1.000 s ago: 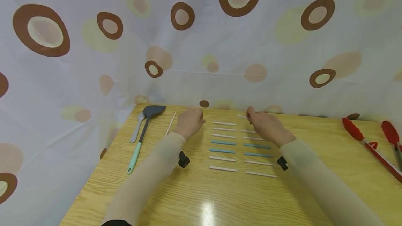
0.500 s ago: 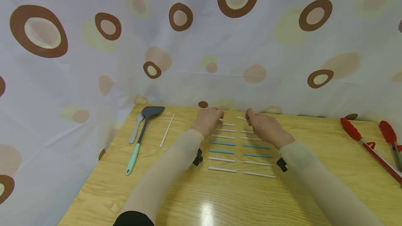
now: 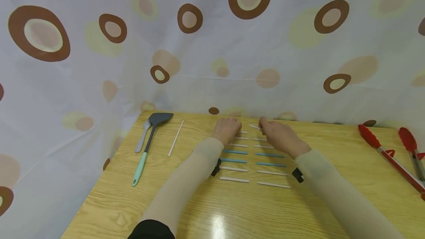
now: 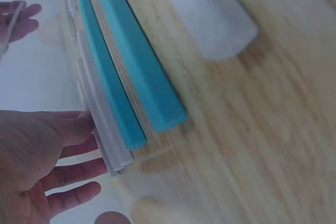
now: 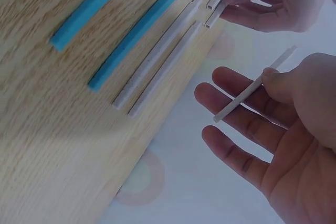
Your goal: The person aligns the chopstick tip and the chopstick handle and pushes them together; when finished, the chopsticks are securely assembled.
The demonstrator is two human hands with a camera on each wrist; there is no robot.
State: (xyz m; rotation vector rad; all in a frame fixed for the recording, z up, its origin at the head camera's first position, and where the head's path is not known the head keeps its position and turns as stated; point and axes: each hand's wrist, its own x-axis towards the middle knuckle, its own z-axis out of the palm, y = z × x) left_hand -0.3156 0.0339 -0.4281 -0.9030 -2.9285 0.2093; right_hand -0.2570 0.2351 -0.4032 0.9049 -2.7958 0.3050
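Note:
My left hand (image 3: pixel 227 130) is at the far end of the left column of chopstick pieces. In the left wrist view its thumb and a finger pinch the farthest white chopstick piece (image 3: pixel 244 132); the other fingers spread beyond it. My right hand (image 3: pixel 282 135) holds another white chopstick piece (image 5: pixel 252 98) between thumb and fingers, raised off the table near the back edge. White and blue pieces lie in two columns, such as a blue piece (image 3: pixel 234 160) on the left and a blue piece (image 3: pixel 270 164) on the right. My hands and sleeves partly cover some of them.
A longer white chopstick (image 3: pixel 176 137) lies left of the columns. Beyond it are a grey-headed spatula (image 3: pixel 147 146) with a mint handle and a small grey utensil (image 3: pixel 142 137). Red-tipped tongs (image 3: pixel 395 161) and more red tongs (image 3: pixel 411 150) lie far right. A patterned curtain (image 3: pixel 199 58) hangs behind.
My left hand has moved right, from beside the longer chopstick to the farthest piece of the left column. The right hand stays nearly still, holding its piece.

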